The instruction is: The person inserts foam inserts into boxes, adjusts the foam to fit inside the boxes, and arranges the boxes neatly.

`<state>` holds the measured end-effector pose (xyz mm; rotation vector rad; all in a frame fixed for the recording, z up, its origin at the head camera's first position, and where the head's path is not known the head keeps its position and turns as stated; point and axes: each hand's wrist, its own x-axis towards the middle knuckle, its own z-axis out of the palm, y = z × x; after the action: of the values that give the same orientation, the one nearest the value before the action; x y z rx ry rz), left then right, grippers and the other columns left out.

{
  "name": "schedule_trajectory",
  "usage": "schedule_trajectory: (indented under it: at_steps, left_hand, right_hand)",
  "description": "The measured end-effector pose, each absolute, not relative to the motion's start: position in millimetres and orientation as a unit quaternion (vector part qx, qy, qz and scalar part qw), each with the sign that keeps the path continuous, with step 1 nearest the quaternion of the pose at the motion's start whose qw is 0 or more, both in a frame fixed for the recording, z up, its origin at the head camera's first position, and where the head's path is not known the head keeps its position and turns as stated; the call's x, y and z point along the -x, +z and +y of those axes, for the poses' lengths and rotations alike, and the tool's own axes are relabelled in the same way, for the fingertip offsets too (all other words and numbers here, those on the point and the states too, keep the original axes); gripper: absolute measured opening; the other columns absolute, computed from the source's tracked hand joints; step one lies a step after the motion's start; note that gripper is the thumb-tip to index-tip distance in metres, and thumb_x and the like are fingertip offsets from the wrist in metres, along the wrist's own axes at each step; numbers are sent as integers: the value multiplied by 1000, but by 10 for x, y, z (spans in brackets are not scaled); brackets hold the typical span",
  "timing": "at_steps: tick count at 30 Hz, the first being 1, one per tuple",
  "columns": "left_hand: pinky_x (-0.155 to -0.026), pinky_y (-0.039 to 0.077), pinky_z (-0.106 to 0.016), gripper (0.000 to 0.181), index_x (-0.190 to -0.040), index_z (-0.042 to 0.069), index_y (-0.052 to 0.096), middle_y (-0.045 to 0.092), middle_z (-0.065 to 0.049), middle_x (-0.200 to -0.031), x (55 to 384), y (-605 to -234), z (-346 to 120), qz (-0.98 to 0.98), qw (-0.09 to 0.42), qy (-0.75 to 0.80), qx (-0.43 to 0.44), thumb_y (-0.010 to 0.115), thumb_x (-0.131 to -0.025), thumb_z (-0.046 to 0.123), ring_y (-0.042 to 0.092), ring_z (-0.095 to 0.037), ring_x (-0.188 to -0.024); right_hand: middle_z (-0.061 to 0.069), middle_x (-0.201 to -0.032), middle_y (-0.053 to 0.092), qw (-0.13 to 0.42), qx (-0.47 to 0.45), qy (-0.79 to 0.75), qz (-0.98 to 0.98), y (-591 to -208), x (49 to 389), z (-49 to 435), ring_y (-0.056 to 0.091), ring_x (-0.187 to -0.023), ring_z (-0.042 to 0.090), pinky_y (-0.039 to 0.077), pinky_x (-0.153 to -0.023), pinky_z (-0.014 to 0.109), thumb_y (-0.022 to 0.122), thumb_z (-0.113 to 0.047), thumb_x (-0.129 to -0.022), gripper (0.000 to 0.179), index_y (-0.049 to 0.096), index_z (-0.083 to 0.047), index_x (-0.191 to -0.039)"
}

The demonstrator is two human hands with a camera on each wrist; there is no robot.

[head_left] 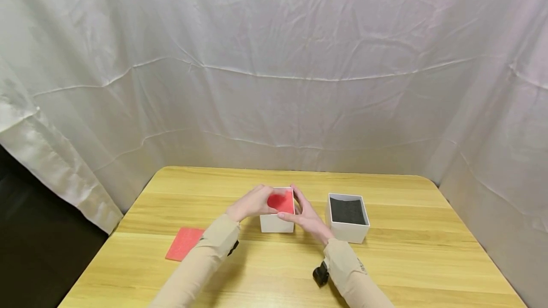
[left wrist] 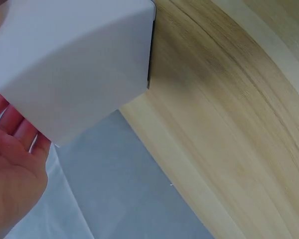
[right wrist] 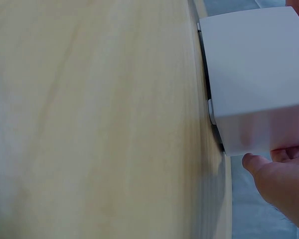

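Both hands are at a white open-topped box (head_left: 274,224) in the middle of the table, with a red sheet (head_left: 281,202) showing inside its opening. My left hand (head_left: 255,202) holds the box's left side, thumb toward the front and fingers at the back. In the left wrist view its fingers (left wrist: 26,133) bend at the box edge. My right hand (head_left: 307,217) grips the right side, its thumb at the front rim and fingers reaching to the back corner. The right wrist view shows that thumb (right wrist: 254,162) close to the box's edge. The sheet's left part is hidden.
A second white box (head_left: 348,233), holding a dark grey sheet (head_left: 347,211), stands to the right. A flat red square (head_left: 185,244) lies at the left, partly behind the left sleeve (head_left: 210,246). Pale curtains (head_left: 299,108) hang behind the wooden table (head_left: 419,251).
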<state>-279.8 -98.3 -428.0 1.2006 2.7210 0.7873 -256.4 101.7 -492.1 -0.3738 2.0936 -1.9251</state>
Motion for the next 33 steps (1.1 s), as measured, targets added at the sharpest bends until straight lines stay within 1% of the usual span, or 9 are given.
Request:
schedule_trajectory:
  at_steps: [6, 10, 16, 20, 23, 27, 29, 33]
  left_hand:
    - [-86, 59, -36, 44, -125, -4, 67, 74, -17, -117, 2808, -4262, -952, 885, 37, 247, -392, 80, -84, 4, 70, -26, -94]
    - [-88, 58, -36, 43, -126, -4, 66, 74, -16, -118, 2797, -4250, -951, 884, 46, 240, -398, 78, -85, 4, 69, -25, -95]
    - [-91, 58, -39, 41, -126, -3, 66, 73, -14, -118, 2812, -4283, -931, 876, 59, 252, -406, 76, -87, 4, 69, -26, -97]
    - [-92, 57, -38, 40, -125, -3, 66, 72, -14, -119, 2818, -4292, -924, 876, 52, 243, -412, 76, -87, 4, 69, -26, -99]
    - [-94, 57, -38, 42, -127, -3, 65, 71, -14, -123, 2815, -4302, -925, 878, 46, 240, -412, 76, -87, 4, 68, -26, -102]
    - [-101, 54, -40, 46, -131, -2, 64, 67, -14, -133, 2803, -4312, -930, 883, 46, 237, -403, 77, -87, 5, 67, -28, -113]
    - [-103, 53, -39, 47, -132, -2, 63, 66, -14, -135, 2800, -4319, -929, 884, 42, 234, -403, 77, -87, 6, 66, -27, -116]
    - [-103, 53, -40, 46, -131, -2, 64, 66, -15, -135, 2805, -4342, -952, 875, 36, 250, -413, 76, -87, 5, 65, -28, -119]
  right_hand:
    - [9, -171, 7, 137, 127, -674, 715, -4907, 2564, 1020, 11, -157, 38, 25, -124, 53, 78, -19, -88, 103, 7, -19, -163]
    - [9, -171, 7, 138, 127, -676, 713, -4920, 2562, 1017, 12, -157, 37, 24, -124, 52, 78, -19, -88, 104, 7, -19, -163]
    - [10, -171, 6, 141, 127, -685, 703, -4910, 2554, 1003, 10, -157, 37, 23, -124, 53, 78, -18, -88, 105, 5, -16, -163]
    - [10, -171, 7, 138, 127, -688, 701, -4901, 2550, 1000, 11, -157, 36, 23, -124, 53, 78, -16, -88, 105, 5, -16, -163]
    - [10, -171, 7, 138, 127, -687, 702, -4897, 2545, 1003, 11, -157, 36, 23, -124, 53, 78, -16, -88, 105, 5, -15, -163]
    - [10, -171, 7, 141, 127, -685, 703, -4901, 2544, 1005, 10, -158, 37, 24, -124, 53, 78, -17, -88, 105, 5, -15, -163]
    - [10, -171, 7, 141, 126, -686, 703, -4904, 2543, 1010, 10, -158, 37, 24, -124, 53, 78, -17, -88, 105, 5, -15, -163]
    - [9, -171, 8, 141, 126, -687, 702, -4908, 2541, 1015, 10, -158, 36, 24, -124, 53, 77, -17, -88, 104, 6, -17, -163]
